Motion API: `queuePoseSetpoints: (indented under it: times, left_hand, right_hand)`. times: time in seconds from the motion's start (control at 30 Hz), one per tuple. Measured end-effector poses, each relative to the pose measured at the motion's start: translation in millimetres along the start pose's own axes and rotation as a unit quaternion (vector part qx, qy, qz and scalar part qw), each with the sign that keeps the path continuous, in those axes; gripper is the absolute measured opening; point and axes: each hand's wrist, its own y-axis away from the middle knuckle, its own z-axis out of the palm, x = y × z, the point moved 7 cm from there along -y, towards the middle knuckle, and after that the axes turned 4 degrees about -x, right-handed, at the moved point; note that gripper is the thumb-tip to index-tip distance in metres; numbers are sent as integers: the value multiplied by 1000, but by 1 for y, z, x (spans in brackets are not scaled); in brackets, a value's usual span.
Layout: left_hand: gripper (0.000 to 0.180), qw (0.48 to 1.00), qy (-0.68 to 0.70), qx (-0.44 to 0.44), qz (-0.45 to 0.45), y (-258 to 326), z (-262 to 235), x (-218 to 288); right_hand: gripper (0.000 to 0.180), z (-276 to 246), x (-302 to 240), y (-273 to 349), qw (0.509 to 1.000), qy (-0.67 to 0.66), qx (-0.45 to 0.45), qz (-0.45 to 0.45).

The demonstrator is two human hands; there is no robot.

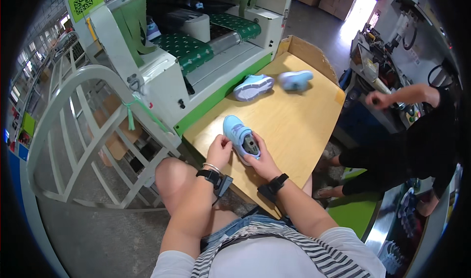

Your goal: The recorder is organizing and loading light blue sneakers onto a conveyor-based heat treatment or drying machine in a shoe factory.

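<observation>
Both hands grip the light-blue soft fabric sneaker: left hand at its side, right hand cupping heel; looks light, pliable w/ stiffer sole; best held at heel & sole edge.

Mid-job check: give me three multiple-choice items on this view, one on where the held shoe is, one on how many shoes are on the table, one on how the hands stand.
1. Where is the held shoe?
A. at the near edge of the wooden table
B. on the green conveyor belt
C. on the floor

2. How many light blue shoes are on the table?
A. one
B. three
C. five

3. How do the hands stand?
A. both hang free
B. only the left touches the shoe
C. the left hand and right hand both grip the shoe

Answers:
1 A, it sits at the table's near edge between the hands.
2 B, the held one plus two far shoes.
3 C, fingers close on both its sides.
</observation>
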Motion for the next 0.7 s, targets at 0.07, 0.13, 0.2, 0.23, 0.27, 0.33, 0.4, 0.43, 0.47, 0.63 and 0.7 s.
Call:
queuePoseSetpoints:
  times: [0.07,0.13,0.2,0.23,0.27,0.33,0.4,0.43,0.47,0.63,0.7]
  left_hand:
    - [14,1000,2,4,-10,1,-2,-1]
    - [14,1000,-4,3,-11,3,-2,-1]
    - [13,1000,-16,1,-8,2,-4,0]
    - [14,1000,-11,2,-9,2,-5,0]
    - [14,1000,-5,2,-11,3,-6,-1]
    - [14,1000,3,4,-12,4,-6,0]
    - [14,1000,-7,0,-17,4,-6,0]
    - [13,1000,-11,-1,-19,4,-7,1]
    - [13,1000,-14,0,-18,4,-7,1]
    - [13,1000,-1,5,-23,5,-5,4]
    - [13,1000,14,9,-20,5,-5,-1]
  right_hand:
    - [84,2,0,1,1000,10,2,-7]
    - [85,2,0,1,1000,13,-3,-12]
    - [85,3,2,0,1000,12,-17,-20]
    - [84,3,3,-1,1000,12,-13,-17]
    - [84,4,4,-1,1000,11,-10,-14]
    - [83,5,5,0,1000,10,-5,-12]
    - [83,5,6,0,1000,8,-4,-16]
    - [84,6,6,-1,1000,12,-8,-17]
    - [84,6,6,-1,1000,15,-13,-17]
    - [59,-15,12,-13,997,-49,-53,20]
    - [50,-41,15,-29,975,-150,-104,128]
